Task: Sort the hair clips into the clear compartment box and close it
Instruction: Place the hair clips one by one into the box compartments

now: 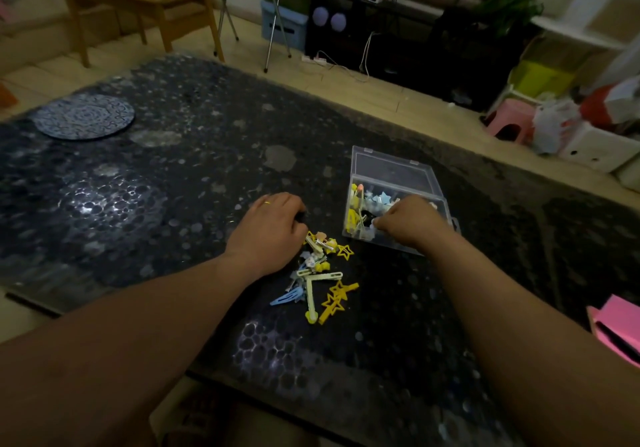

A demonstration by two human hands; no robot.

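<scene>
My main worry is the box (381,243). It is light clear plastic sitting loose on the table (173,204), and my right hand (405,221) is down over its near compartments, so a careless lift or a snagged clip could drag it sideways or spill what is already sorted. The view is dim and that hand is blurred, so I could easily drop a yellow clip in with the pale ones. The lid (391,169) lies open behind the box, and I judge that any clip standing proud of a divider would stop it latching. The right hand's fingers curl down into the box, but I cannot tell whether they pinch a clip. The left hand (273,225) is curled, knuckles up, over the far end of the clips (322,273). Its fingertips are hidden, so I cannot tell whether it grasps one either. The loose clips lie in a tangled heap on the table, touching the left hand's edge and running from it toward me, left of the box's front corner and apart from the right hand.
</scene>
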